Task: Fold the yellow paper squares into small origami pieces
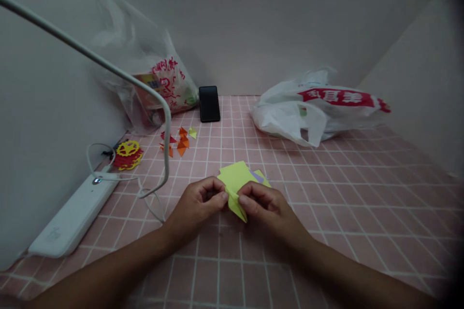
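Note:
A folded piece of yellow-green paper (237,181) rests just above the pink checked tabletop (326,193). My left hand (197,205) pinches its near left edge with curled fingers. My right hand (264,203) pinches the near right edge the same way. The two hands meet at the paper's lower corner, thumbs almost touching. A second yellow sheet with a purple sliver (260,177) lies under the first, beside my right hand.
A black phone (209,103) leans at the back wall. A white plastic bag (311,106) lies back right, a clear bag (152,77) back left. Orange paper scraps (181,142), red-yellow paper cuttings (126,154) and a white lamp base (72,215) with its arm sit left.

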Motion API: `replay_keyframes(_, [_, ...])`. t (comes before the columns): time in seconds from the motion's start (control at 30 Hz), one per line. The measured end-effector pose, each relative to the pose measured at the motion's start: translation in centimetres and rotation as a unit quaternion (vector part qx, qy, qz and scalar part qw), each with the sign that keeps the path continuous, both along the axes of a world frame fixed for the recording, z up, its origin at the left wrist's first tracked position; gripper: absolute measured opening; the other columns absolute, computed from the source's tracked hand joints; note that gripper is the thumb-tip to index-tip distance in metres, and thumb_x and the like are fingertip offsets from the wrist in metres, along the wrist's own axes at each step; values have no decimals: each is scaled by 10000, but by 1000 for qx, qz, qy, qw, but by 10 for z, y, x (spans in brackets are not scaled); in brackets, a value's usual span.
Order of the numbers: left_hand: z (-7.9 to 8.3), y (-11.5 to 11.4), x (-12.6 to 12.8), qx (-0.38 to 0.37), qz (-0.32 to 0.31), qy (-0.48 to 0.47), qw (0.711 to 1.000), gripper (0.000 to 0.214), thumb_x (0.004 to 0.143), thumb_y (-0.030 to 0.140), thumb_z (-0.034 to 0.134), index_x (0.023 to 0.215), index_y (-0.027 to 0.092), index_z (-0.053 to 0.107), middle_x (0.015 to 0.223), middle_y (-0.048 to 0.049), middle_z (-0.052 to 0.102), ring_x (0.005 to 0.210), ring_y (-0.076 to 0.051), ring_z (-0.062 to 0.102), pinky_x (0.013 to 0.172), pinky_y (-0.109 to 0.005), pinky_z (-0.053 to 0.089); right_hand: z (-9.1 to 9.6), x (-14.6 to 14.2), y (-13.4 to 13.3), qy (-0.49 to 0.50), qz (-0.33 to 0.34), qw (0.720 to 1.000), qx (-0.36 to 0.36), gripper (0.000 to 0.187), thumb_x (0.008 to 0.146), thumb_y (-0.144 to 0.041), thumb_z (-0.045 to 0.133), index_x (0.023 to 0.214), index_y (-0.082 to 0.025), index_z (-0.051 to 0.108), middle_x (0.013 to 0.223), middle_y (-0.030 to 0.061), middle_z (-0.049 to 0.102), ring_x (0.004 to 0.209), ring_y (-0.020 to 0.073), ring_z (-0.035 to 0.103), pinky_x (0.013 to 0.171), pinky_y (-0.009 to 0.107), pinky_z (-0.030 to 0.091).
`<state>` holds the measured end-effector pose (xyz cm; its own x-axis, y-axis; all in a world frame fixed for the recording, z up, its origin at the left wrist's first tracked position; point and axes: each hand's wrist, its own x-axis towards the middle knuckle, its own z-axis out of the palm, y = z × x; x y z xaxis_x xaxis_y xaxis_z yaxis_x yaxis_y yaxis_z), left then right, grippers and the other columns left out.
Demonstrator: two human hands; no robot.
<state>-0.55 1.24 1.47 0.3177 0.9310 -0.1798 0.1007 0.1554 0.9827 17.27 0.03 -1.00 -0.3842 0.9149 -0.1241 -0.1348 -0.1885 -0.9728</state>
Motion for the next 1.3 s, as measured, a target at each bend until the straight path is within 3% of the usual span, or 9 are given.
replay_keyframes(0.23, [-4, -2, -1, -3, -40, 9, 999, 150, 789, 302, 606, 741, 165, 568, 688, 23, 544, 654, -127, 507, 633, -250, 404, 6, 2, 3, -13, 7, 1000, 15, 251, 845, -377, 627, 708, -171, 590, 642, -17, 544, 589, 108, 473, 567, 231, 382])
replay_keyframes(0.57, [-5, -3, -1, 12, -39, 24, 999, 134, 795, 291, 600, 750, 166, 581, 692, 20, 546, 654, -127, 499, 626, -253, 404, 10, 1, 2, -66, 11, 997, 40, 214, 810, -325, 605, 648, -185, 594, 618, -13, 564, 590, 120, 488, 586, 250, 391])
replay_keyframes(1.0, [-6, -6, -1, -10, -46, 11, 999, 151, 796, 307, 604, 738, 169, 585, 678, 21, 552, 641, -125, 492, 605, -244, 405, 11, 1, 1, -40, 26, 999, 27, 215, 821, -333, 596, 661, -190, 615, 623, -12, 581, 585, 117, 508, 587, 248, 420])
replay_keyframes(1.3, [-5, -7, 0, -5, -41, 25, 999, 157, 792, 317, 604, 733, 174, 579, 683, 20, 537, 641, -128, 486, 594, -244, 398, 13, 0, 1, -77, 19, 996, 47, 228, 812, -323, 582, 623, -196, 589, 599, -14, 562, 578, 121, 482, 571, 254, 395])
